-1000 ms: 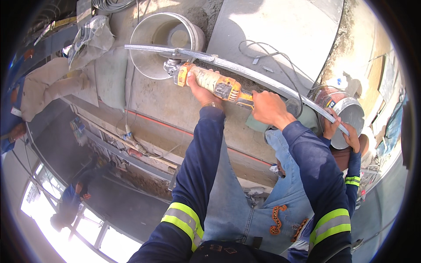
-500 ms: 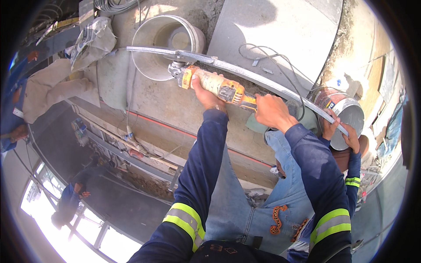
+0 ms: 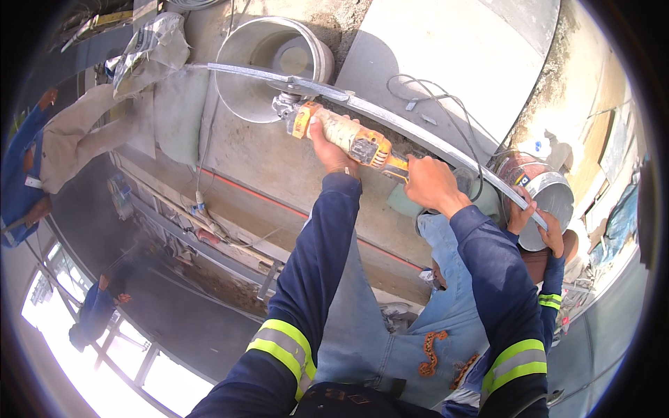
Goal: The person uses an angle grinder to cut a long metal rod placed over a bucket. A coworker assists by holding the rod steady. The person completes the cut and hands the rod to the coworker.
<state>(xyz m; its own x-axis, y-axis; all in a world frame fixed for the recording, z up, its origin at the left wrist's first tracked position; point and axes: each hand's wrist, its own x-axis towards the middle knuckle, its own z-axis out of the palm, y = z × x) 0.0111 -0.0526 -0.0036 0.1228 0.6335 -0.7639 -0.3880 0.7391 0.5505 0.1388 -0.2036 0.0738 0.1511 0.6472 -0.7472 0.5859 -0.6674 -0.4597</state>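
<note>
My left hand (image 3: 327,148) wraps round the body of a yellow and black angle grinder (image 3: 371,148), behind its metal gear head. My right hand (image 3: 435,181) grips the grinder's rear end. The cutting disc (image 3: 291,86) meets a long, thin grey bar (image 3: 411,122), above the mouth of a whitish bucket (image 3: 324,64). At the right, another person's hands (image 3: 520,211) hold the near end of the bar, beside a second, dusty bucket (image 3: 554,198). Pale dust hangs about the bar's far left tip.
A large pale board (image 3: 446,52) lies beyond the bar, with a loose black cable (image 3: 446,97) across it. An orange-red line (image 3: 258,197) runs along the ledge before me. People stand to the left, one in beige trousers (image 3: 80,139). A plastic sack (image 3: 150,59) lies at upper left.
Pale dust now streams off the bar's left tip, where little showed before. The person at the left has shifted. Both my hands keep their hold, and the view has turned slightly.
</note>
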